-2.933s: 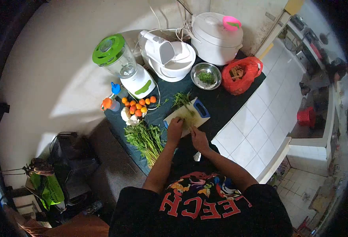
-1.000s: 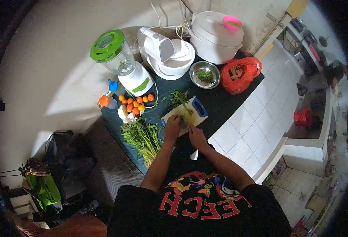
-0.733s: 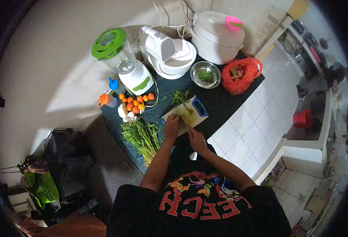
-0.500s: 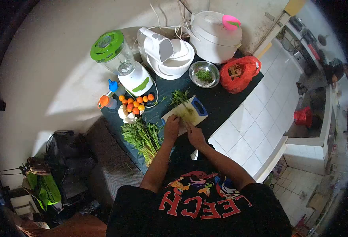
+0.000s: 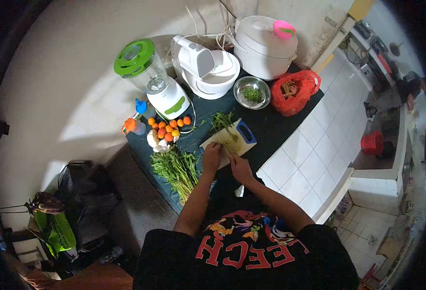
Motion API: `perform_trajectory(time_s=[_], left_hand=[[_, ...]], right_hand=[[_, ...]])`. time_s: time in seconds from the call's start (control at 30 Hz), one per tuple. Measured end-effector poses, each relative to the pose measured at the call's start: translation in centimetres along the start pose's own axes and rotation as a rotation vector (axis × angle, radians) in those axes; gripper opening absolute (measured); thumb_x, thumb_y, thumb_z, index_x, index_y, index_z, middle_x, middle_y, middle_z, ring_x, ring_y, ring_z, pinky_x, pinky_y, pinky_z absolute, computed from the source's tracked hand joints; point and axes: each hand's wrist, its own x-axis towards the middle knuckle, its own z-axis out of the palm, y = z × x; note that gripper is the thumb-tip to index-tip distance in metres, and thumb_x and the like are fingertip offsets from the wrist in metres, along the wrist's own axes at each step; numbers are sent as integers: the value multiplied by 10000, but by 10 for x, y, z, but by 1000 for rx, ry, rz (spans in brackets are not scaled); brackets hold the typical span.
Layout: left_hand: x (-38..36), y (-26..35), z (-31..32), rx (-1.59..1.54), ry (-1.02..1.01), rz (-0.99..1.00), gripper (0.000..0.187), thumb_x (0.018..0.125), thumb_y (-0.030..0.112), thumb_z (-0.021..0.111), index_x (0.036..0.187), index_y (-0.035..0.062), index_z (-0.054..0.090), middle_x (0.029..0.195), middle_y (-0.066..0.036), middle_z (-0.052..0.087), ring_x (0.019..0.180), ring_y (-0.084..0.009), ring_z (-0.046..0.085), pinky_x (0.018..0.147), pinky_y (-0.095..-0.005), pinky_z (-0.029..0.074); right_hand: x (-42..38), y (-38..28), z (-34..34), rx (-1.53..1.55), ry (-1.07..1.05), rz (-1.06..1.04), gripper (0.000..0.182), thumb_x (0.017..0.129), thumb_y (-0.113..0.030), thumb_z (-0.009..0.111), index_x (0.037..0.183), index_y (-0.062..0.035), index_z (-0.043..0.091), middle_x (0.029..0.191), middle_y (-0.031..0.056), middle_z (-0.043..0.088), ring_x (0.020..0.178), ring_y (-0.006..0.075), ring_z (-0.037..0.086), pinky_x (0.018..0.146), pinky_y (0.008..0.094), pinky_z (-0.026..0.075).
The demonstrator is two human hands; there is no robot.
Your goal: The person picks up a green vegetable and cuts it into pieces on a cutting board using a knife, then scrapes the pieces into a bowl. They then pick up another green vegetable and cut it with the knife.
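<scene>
A white cutting board (image 5: pixel 247 141) with blue ends lies on the dark tabletop, with chopped green bits (image 5: pixel 231 141) and leafy stems (image 5: pixel 221 121) at its far side. Over the board's near left part is my left hand (image 5: pixel 211 157), its fingers closed on something too small to make out. My right hand (image 5: pixel 241 167) is closed around what looks like a knife, at the board's near edge, its thin blade pointing towards the left hand. A bunch of leafy greens (image 5: pixel 173 169) lies left of my left hand.
Orange-red tomatoes (image 5: pixel 168 129) and garlic (image 5: pixel 155 140) lie behind the greens. Further back stand a blender (image 5: pixel 167 99), a mixer with bowl (image 5: pixel 213 87), a large white pot (image 5: pixel 265 48), a metal bowl of chopped greens (image 5: pixel 252 93) and a red bag (image 5: pixel 295 94).
The whole view has shifted slightly. Both hands stay at the board, in nearly the same place.
</scene>
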Motion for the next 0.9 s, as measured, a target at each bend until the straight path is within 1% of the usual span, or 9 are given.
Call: perform_trajectory(time_s=[0.07, 0.1, 0.17, 0.3, 0.37, 0.47, 0.57, 0.7, 0.9], left_hand=[[-1, 1, 1, -41, -11, -23, 202, 896, 93, 612, 1040, 24, 735, 1052, -169, 681, 1036, -386, 650, 891, -466, 536], [1, 3, -1, -47, -1, -34, 197, 906, 96, 608, 1039, 21, 734, 1046, -170, 679, 1027, -387, 651, 893, -470, 533], [2, 3, -1, -54, 6, -47, 193, 917, 99, 605, 1037, 19, 733, 1040, -172, 677, 1019, -388, 651, 894, -475, 530], [2, 2, -1, -111, -3, -81, 171, 922, 91, 622, 1033, 14, 727, 1029, -176, 671, 1005, -398, 650, 886, -492, 522], [4, 3, -2, -146, 3, -110, 164, 920, 88, 630, 1031, 14, 724, 1026, -177, 669, 998, -402, 650, 882, -493, 521], [4, 4, -5, -137, -29, -118, 160, 910, 99, 652, 1020, 7, 724, 1024, -177, 668, 992, -404, 650, 877, -491, 520], [6, 3, -1, -106, -20, -133, 161, 900, 106, 658, 1005, 5, 725, 1019, -180, 668, 988, -406, 650, 872, -490, 520], [8, 2, -2, -103, 3, -144, 147, 883, 101, 662, 962, 8, 745, 991, -183, 674, 969, -405, 657, 859, -491, 524], [8, -2, 1, -114, -5, -160, 146, 873, 101, 659, 937, 7, 751, 974, -177, 677, 946, -392, 663, 839, -477, 533]], right_hand=[[-12, 2, -2, 20, 30, -74, 356, 1102, -299, 456, 1188, 7, 616, 972, 275, 707, 895, 464, 699, 799, 554, 550], [-13, 7, 0, 16, 26, -69, 356, 1102, -299, 456, 1188, 7, 616, 972, 275, 707, 895, 464, 699, 799, 554, 550], [-8, 22, 11, -125, 3, -100, 378, 1084, -272, 508, 1292, 11, 649, 1061, 295, 715, 979, 472, 696, 890, 539, 550], [6, 16, 16, -28, 27, -87, 367, 1081, -252, 515, 1302, 11, 645, 1043, 304, 710, 980, 477, 692, 858, 538, 555], [5, 1, 7, -21, 60, -125, 360, 1097, -288, 457, 1170, 21, 625, 964, 260, 713, 859, 468, 695, 786, 562, 551], [-11, 2, 0, -32, -7, -88, 353, 1098, -290, 455, 1155, 8, 635, 956, 265, 710, 873, 475, 690, 790, 568, 549], [-19, 6, 2, -1, 42, -67, 339, 1098, -286, 459, 1131, 1, 638, 921, 275, 701, 871, 482, 685, 788, 568, 548], [-5, 14, 11, -60, 1, -45, 340, 1098, -286, 466, 1152, 5, 635, 885, 276, 696, 859, 482, 684, 774, 571, 545], [-15, 10, 11, -3, 57, -110, 373, 1096, -294, 477, 1255, 12, 621, 863, 267, 697, 823, 474, 689, 751, 575, 539]])
